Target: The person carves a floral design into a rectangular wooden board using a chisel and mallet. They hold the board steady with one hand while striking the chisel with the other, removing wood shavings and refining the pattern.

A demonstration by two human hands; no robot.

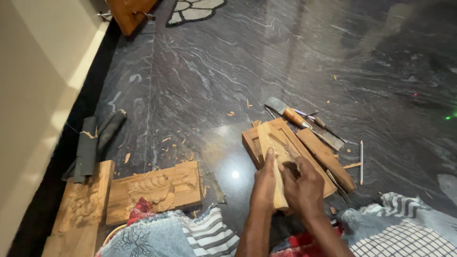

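Lower centre of frame: left hand (264, 183) grips long pale wooden carving piece (275, 157), propped on rectangular wooden block (304, 147). Right hand (303, 183) clasps same piece from right. Wood-handled chisels (297, 119) beyond, dark stone floor (214, 71).

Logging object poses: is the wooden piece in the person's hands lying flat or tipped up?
Tipped up: the wooden piece leans on the stacked boards, both hands gripping its lower end.
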